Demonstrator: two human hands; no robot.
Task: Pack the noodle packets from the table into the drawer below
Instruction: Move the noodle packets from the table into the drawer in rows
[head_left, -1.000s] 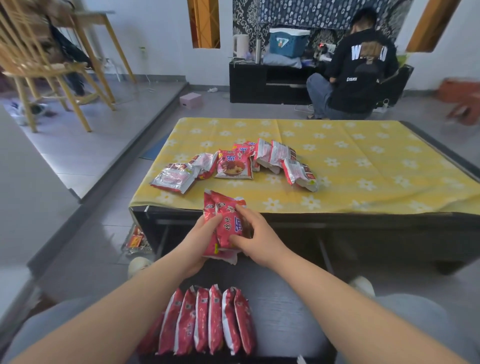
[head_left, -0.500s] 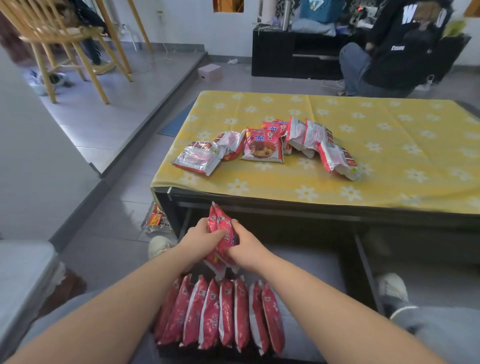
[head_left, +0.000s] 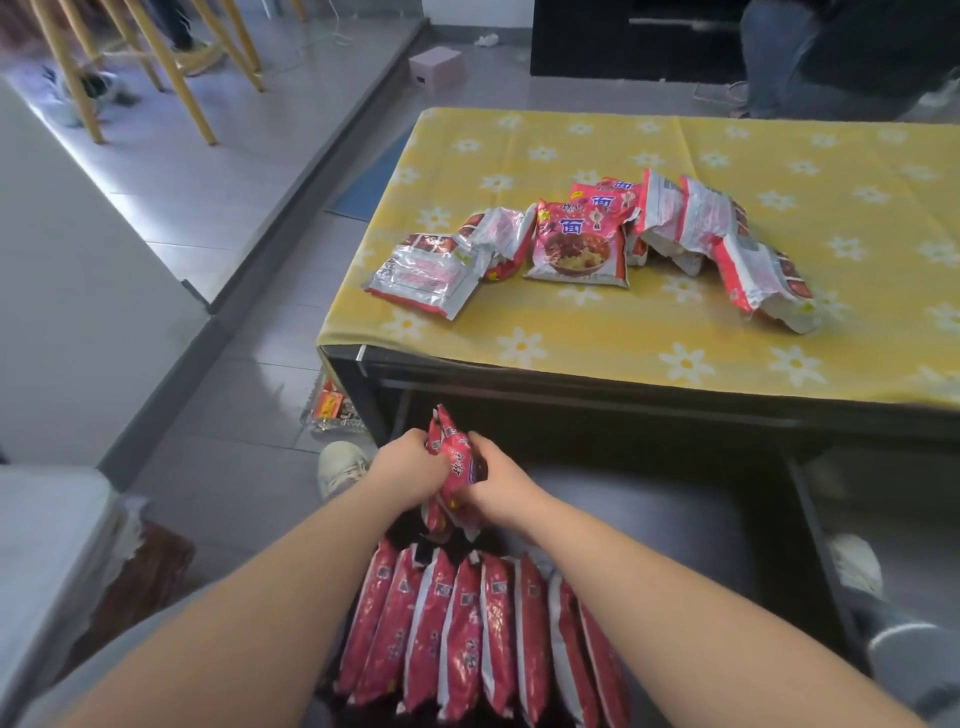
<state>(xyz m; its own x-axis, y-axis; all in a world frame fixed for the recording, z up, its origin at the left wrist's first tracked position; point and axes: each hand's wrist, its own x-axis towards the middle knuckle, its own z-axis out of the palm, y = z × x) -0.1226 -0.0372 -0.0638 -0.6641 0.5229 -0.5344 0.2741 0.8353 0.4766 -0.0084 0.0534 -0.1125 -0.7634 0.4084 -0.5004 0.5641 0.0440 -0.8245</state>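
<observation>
Head view: the task seems about half done, since a row of packets (head_left: 467, 634) stands on edge in the open drawer (head_left: 665, 519), a loose pile (head_left: 582, 244) waits on the table (head_left: 597, 387), and the left hand (head_left: 410, 467) and right hand (head_left: 501, 491) clamp their fingers on a small bundle (head_left: 457, 465) just above the row. Around lie grey floor tiles (head_left: 260, 395), a yellow flowered cloth (head_left: 779, 156) and a pink box (head_left: 437, 67)

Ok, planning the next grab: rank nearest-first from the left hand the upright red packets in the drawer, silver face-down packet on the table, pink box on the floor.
Left hand grips the lifted red packets.
1. Upright red packets, drawer, just below.
2. Silver face-down packet, table's left end.
3. Pink box, far floor.
</observation>
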